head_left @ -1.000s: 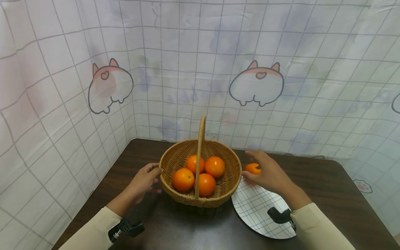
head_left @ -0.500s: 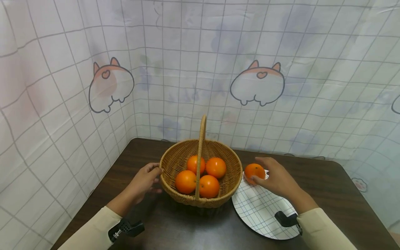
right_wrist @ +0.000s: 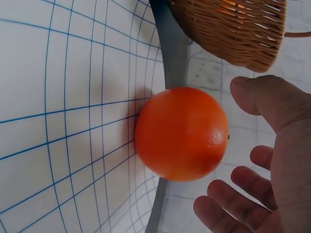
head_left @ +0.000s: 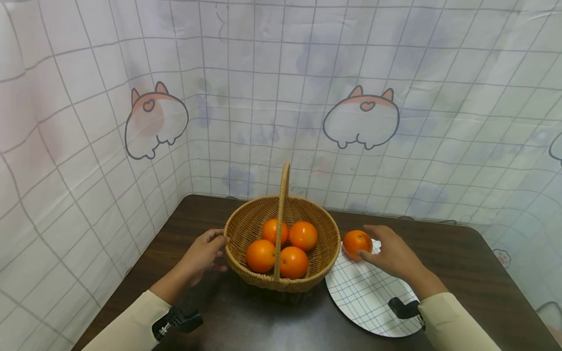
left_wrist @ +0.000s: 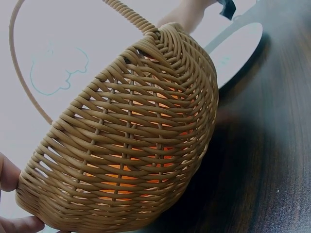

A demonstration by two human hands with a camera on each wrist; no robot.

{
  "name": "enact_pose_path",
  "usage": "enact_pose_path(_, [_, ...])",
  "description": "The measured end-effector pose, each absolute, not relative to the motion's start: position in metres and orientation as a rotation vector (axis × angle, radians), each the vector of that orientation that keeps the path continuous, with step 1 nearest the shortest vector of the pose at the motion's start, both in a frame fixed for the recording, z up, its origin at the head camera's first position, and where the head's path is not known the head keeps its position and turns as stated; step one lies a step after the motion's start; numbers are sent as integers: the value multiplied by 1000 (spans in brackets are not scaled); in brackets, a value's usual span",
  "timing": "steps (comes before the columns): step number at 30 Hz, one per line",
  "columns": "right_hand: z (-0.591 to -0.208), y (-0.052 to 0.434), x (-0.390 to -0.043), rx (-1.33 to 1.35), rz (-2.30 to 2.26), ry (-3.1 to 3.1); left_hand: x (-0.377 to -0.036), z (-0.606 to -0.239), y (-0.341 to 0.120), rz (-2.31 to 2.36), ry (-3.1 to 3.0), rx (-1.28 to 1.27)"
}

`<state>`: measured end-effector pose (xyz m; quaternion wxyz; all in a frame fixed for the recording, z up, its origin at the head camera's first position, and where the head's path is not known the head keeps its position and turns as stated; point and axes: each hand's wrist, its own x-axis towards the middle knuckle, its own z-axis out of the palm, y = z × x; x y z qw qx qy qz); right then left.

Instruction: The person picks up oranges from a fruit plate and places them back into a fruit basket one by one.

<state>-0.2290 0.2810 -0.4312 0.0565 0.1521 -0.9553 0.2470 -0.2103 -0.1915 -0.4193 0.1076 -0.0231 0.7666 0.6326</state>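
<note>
A wicker basket with a tall arched handle stands on the table, with several oranges inside. At its left side my left hand grips the rim; in the left wrist view thumb and finger sit either side of the weave. A single orange rests near the far edge of a white plate with blue grid lines, just right of the basket. Beside this orange is my right hand, thumb and fingers spread apart. The right wrist view shows a gap between the hand and the orange.
The dark wooden table extends to the right past the plate. A white gridded curtain with cartoon animal prints hangs behind and along the left. Black cameras are strapped to both wrists.
My right hand has moved right, away from the basket's rim, to beside the orange on the plate. The oranges in the basket have shifted slightly. My left hand has stayed at the rim.
</note>
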Motion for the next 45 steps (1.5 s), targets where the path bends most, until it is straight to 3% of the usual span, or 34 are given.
enact_pose_path(45, [-457, 281, -244, 377, 841, -2942, -209, -420, -190, 1849, 2274, -101])
